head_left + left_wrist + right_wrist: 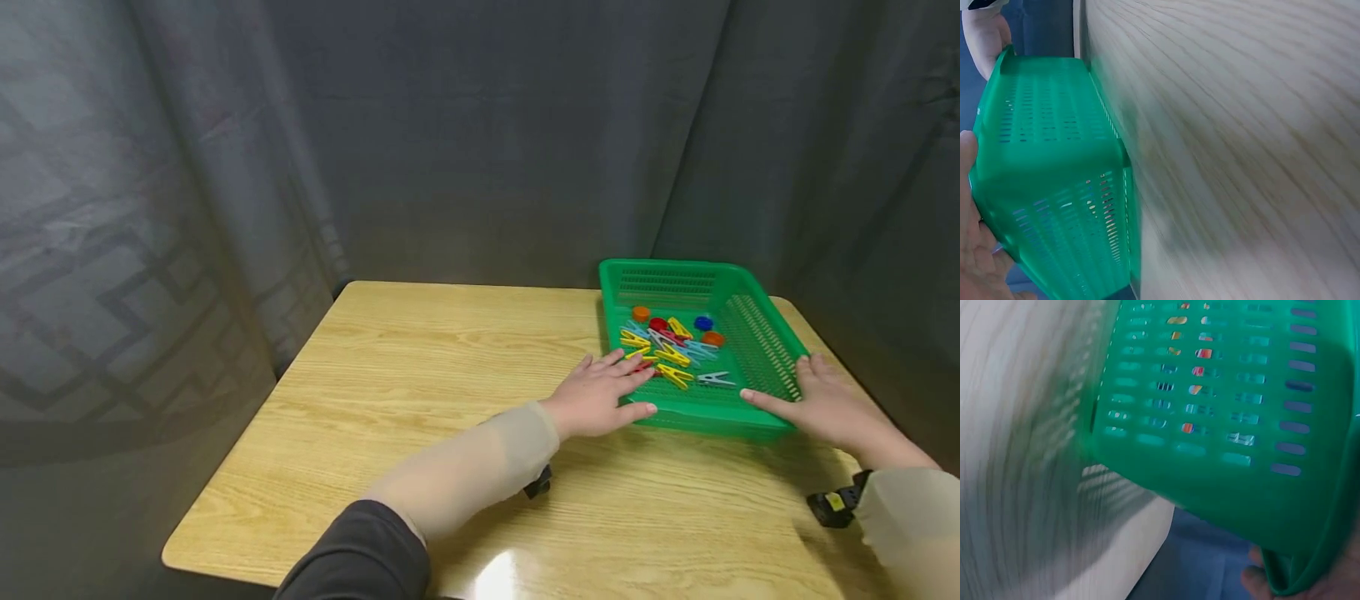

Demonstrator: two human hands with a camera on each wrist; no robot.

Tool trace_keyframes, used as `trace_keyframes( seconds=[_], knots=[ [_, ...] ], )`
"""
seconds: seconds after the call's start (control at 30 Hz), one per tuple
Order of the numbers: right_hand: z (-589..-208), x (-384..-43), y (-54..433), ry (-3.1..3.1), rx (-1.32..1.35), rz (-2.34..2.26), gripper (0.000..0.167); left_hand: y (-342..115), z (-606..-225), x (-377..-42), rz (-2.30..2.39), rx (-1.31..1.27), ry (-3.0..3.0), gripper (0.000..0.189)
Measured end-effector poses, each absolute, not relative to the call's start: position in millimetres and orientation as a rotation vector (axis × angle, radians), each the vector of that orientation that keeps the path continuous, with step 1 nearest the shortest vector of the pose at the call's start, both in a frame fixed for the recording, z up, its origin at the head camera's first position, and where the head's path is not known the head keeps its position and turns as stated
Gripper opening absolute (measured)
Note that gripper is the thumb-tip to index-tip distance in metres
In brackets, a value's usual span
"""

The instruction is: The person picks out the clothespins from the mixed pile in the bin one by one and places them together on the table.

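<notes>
A green plastic basket (697,414) sits at the right of the wooden table. Inside lie yellow clothespins (675,375), light blue clothespins (699,350), a grey clothespin (716,379) and round caps, such as an orange cap (712,338) and a blue cap (703,322). My left hand (597,396) is spread over the near left corner, fingers fairly straight and thumb along the front rim. At the near right corner, my right hand (832,408) holds the rim, its thumb toward the inside. In the right wrist view, fingertips (999,31) are not distinct; the basket hides part of that hand.
The wooden table (420,358) extends to the left of the basket. Dark grey curtains (465,142) hang behind the table and along both sides. A small black device (836,504) is fixed at the right wrist.
</notes>
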State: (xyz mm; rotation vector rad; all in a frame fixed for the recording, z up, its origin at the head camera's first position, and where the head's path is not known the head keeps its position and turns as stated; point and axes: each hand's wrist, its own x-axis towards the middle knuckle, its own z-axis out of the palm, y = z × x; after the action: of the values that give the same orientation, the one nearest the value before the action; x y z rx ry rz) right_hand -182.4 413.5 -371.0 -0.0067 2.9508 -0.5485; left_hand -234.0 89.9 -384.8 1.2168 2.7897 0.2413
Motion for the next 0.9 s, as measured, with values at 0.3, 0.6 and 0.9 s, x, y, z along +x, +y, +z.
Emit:
trace_keyframes(
  seconds=[0.3, 0.6, 0.9],
  knots=[
    [-363.1, -183.7, 372.4, 2.966, -0.041, -0.493, 0.115, 48.9, -385.9, -237.6, 0.329, 1.226, 2.795, 0.066],
    [-361.2, -186.3, 336.0, 2.957, -0.085, -0.51, 0.118, 7.4, -383.1, -239.9, 0.412, 1.216, 2.774, 0.066],
    [-357.0, -186.1, 304.0, 2.941, -0.186, -0.531, 0.116, -37.7, -383.0, -242.9, 0.503, 1.211, 2.74, 0.066]
  ],
)
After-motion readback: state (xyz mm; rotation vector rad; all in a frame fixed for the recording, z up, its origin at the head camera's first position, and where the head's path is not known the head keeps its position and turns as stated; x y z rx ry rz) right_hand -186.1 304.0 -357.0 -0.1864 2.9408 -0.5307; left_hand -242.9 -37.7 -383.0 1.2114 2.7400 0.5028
